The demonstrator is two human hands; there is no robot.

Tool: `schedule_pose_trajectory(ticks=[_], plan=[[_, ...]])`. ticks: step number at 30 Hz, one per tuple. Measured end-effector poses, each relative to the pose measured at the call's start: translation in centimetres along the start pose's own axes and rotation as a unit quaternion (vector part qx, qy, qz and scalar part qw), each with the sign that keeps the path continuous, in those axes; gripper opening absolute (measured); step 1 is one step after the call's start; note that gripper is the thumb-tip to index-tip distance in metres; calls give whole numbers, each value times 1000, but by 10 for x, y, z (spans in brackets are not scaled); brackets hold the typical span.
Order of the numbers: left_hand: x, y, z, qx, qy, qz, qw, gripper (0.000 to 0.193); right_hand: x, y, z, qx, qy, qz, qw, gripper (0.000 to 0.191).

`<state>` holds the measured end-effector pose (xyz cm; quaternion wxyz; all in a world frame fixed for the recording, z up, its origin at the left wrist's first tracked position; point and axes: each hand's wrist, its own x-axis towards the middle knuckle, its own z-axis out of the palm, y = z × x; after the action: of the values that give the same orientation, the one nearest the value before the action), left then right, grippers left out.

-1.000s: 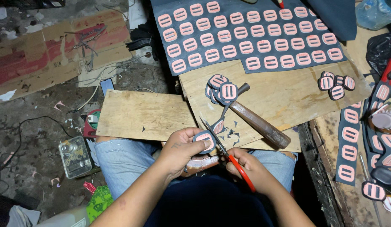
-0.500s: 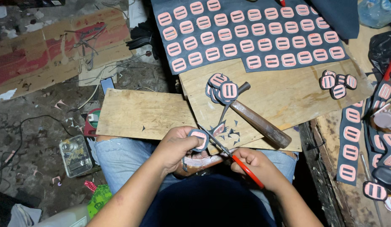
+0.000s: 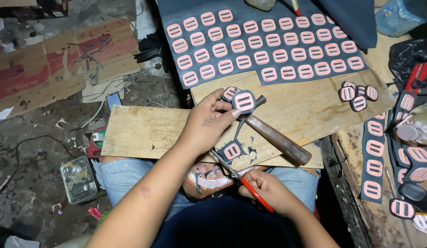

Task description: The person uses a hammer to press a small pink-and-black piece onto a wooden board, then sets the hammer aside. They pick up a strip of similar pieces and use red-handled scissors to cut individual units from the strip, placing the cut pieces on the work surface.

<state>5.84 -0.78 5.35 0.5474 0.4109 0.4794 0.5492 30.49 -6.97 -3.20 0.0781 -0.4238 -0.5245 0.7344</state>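
Left hand [image 3: 209, 124]: palm and whatever lies beneath it are concealed. Right hand [image 3: 264, 186]: the scissors' red handles [image 3: 257, 195] are mostly enclosed by the fingers. Hammer [image 3: 275, 140]: its head is partly covered by a cut patch [image 3: 244, 101]. Blue bottle [image 3: 399, 14] and dark sheet [image 3: 268, 41]: cut off at the top edge. Patches at the right edge [image 3: 422, 222]: truncated.

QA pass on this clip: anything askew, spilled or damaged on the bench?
Mostly orderly. Small dark offcut scraps lie scattered on the plywood board beside the wooden-handled hammer, near one loose pink-and-black cut-out piece. The left hand touches a small pile of cut pieces; the right hand holds red-handled scissors. Nothing looks damaged.
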Motion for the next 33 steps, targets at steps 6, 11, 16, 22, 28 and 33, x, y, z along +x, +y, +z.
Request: schedule_pose_trajectory(ticks=[6,11,16,22,28,33], plan=[[-32,-6,-2,513,-46,-54,855,69,-4,1,-3,-18,-8,-1,1000,24],[-46,-16,-7,460,-42,-107,881,38,-8,-19,7,-105,-19,10,994,23],[-48,-30,-24,97,-2,-189,977,22,-24,-44,9,-309,-28,75,948,32],[-56,-36,-48,-87,77,-90,989,22,-24,-29,3,-189,0,19,982,30],[-73,-22,-26,-165,68,-164,970,25,-8,-10,8,-42,25,-112,993,35],[-79,-20,-5,-73,99,-172,977,27,0,-17,15,-34,28,-139,989,40]])
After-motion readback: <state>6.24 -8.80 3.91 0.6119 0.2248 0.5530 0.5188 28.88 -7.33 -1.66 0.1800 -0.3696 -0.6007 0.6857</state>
